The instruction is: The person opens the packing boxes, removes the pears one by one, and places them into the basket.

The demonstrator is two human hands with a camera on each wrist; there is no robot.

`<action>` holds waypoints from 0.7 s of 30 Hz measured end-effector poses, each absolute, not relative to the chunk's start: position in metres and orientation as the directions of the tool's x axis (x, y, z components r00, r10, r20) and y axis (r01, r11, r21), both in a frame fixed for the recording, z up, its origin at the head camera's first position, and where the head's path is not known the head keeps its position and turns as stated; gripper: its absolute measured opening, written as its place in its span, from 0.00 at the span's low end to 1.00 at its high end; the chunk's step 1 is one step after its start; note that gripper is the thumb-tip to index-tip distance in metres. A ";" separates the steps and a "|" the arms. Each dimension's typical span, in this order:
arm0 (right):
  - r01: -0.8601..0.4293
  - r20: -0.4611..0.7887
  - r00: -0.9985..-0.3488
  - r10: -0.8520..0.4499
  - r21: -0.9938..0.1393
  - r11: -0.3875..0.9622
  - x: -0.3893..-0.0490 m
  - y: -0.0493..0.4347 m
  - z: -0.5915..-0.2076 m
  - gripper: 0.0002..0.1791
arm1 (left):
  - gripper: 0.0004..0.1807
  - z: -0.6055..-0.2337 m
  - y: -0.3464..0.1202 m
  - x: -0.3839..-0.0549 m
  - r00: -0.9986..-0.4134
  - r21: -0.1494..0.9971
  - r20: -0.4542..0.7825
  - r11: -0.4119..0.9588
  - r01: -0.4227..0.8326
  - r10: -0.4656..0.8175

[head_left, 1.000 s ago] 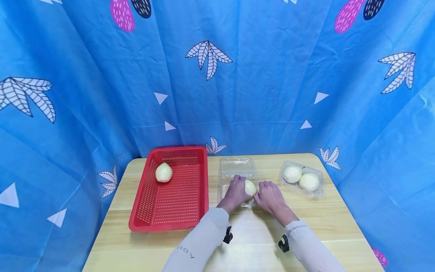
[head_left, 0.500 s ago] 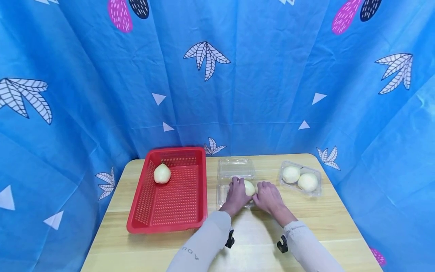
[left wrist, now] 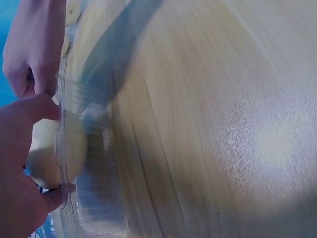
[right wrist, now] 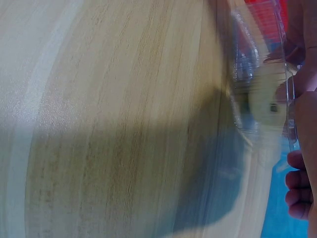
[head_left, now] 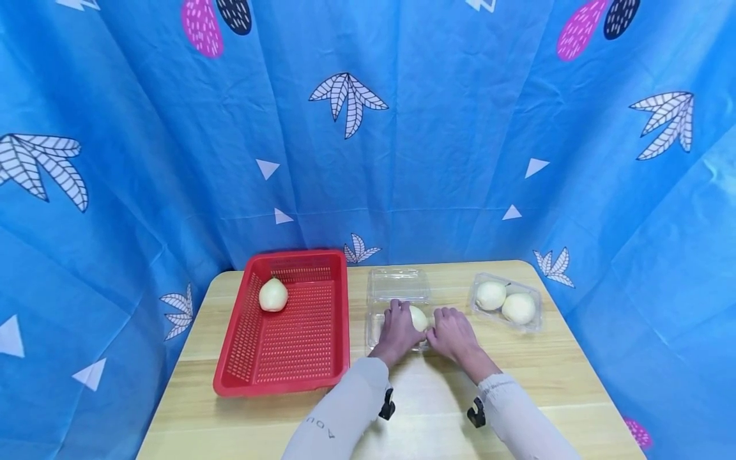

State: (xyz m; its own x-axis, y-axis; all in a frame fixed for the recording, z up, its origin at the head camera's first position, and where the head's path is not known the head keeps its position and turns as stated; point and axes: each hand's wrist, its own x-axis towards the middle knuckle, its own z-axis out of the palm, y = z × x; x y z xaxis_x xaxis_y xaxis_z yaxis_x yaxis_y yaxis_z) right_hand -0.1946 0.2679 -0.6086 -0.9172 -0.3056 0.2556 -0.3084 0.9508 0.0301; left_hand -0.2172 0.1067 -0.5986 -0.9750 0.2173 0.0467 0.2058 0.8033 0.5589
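A clear plastic clamshell box [head_left: 375,330] lies on the table with its lid [head_left: 398,284] folded back to the far side. One pale yellow pear [head_left: 419,319] sits in the box's right part. My left hand [head_left: 397,329] grips this pear, thumb and fingers on either side of it in the left wrist view. At the box's right end, my right hand [head_left: 456,335] holds the rim with curled fingers, close to the left thumb. Through the clear wall the pear's base [right wrist: 270,101] shows in the right wrist view. The hands hide part of the pear and box.
A red plastic basket [head_left: 339,358] stands at the left, with one pear [head_left: 273,294] in its far left part. At the right, another clear box [head_left: 531,326] holds two pears [head_left: 519,308]. A blue patterned curtain [head_left: 368,179] surrounds the wooden table [head_left: 552,390].
The head view has shifted slightly. The pear in the box has shifted slightly left with my left hand; both hands keep almost the same places.
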 end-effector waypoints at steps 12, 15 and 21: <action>-0.299 0.268 -0.919 -0.290 0.005 0.954 -0.196 0.265 -0.611 0.15 | 0.50 -0.579 0.095 -0.220 -0.976 0.510 0.033 0.836 0.200 0.213; -0.296 0.272 -0.920 -0.283 -0.006 0.955 -0.195 0.265 -0.611 0.14 | 0.47 -0.570 0.091 -0.224 -0.979 0.516 0.026 0.836 0.184 0.200; -0.300 0.290 -0.914 -0.284 -0.011 0.954 -0.196 0.264 -0.610 0.13 | 0.44 -0.555 0.079 -0.232 -0.982 0.514 0.014 0.841 0.167 0.186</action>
